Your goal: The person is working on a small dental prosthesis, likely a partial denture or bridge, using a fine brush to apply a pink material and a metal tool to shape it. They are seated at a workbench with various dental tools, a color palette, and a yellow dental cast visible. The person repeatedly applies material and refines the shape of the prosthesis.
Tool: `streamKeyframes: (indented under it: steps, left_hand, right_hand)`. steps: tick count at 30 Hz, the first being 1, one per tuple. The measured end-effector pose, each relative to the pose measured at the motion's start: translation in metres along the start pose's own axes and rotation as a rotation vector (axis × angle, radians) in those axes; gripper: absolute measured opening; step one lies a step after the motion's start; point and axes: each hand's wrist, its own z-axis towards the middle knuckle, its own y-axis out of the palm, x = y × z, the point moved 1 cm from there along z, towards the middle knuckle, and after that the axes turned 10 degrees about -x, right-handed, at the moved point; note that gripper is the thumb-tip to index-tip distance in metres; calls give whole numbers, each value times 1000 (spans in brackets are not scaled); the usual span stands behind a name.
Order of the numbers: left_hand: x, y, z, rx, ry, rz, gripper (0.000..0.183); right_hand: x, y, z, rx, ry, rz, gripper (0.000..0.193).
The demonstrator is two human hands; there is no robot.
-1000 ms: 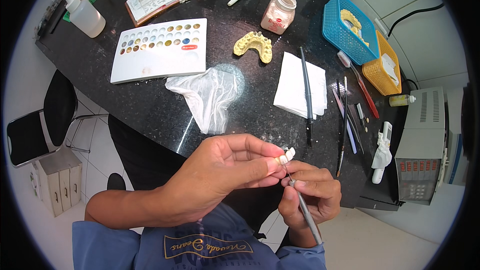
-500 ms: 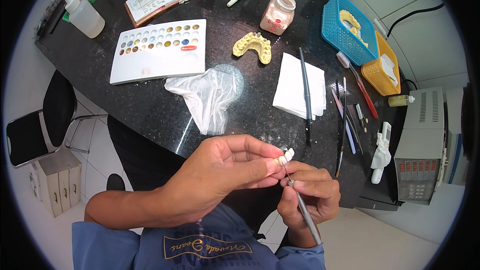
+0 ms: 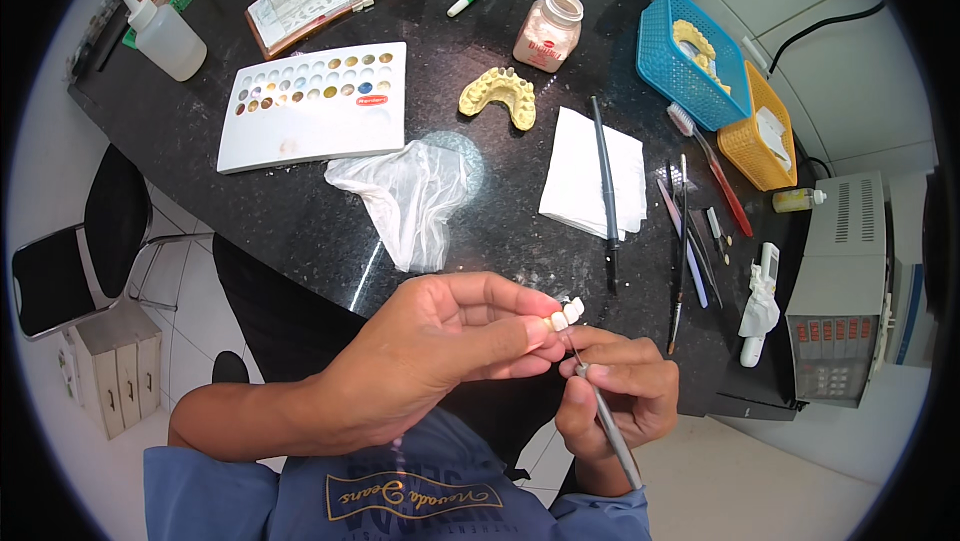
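Note:
Between the thumb and fingertips of my left hand (image 3: 440, 336) is a small dental bridge (image 3: 567, 316) of several white teeth. My right hand (image 3: 635, 386) grips a slim metal dental carver (image 3: 617, 439) like a pen. The carver's thin tip points up at the underside of the bridge; whether it touches I cannot tell. Both hands are close together over the near edge of the dark countertop. Farther off lies a yellow horseshoe-shaped dental cast (image 3: 498, 98), beside an uncapped jar of pinkish powder (image 3: 548, 36).
A white mixing palette (image 3: 300, 131) and crumpled thin plastic (image 3: 410, 201) lie to the left. White tissues (image 3: 570, 171) bear a dark-handled brush (image 3: 606, 181). Rightward are several brushes, a red toothbrush (image 3: 722, 171), blue (image 3: 690, 71) and yellow baskets (image 3: 755, 156), and a grey machine (image 3: 835, 291).
The bridge has turned slightly in my left fingers, and its teeth show a bit more. My right hand has hardly moved. The countertop things sit slightly farther left in the view.

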Motion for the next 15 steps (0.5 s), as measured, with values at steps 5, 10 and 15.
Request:
streamKeyframes:
  steps: [5, 10, 15]
  left_hand:
    - [0, 0, 0, 4, 4, -1, 24]
    - [-1, 0, 1, 2, 13, 4, 24]
    - [-1, 0, 0, -1, 13, 6, 24]
  right_hand:
    - [-1, 1, -1, 0, 19, 3, 20]
    - [1, 1, 0, -3, 3, 7, 20]
    - [1, 1, 0, -7, 4, 3, 19]
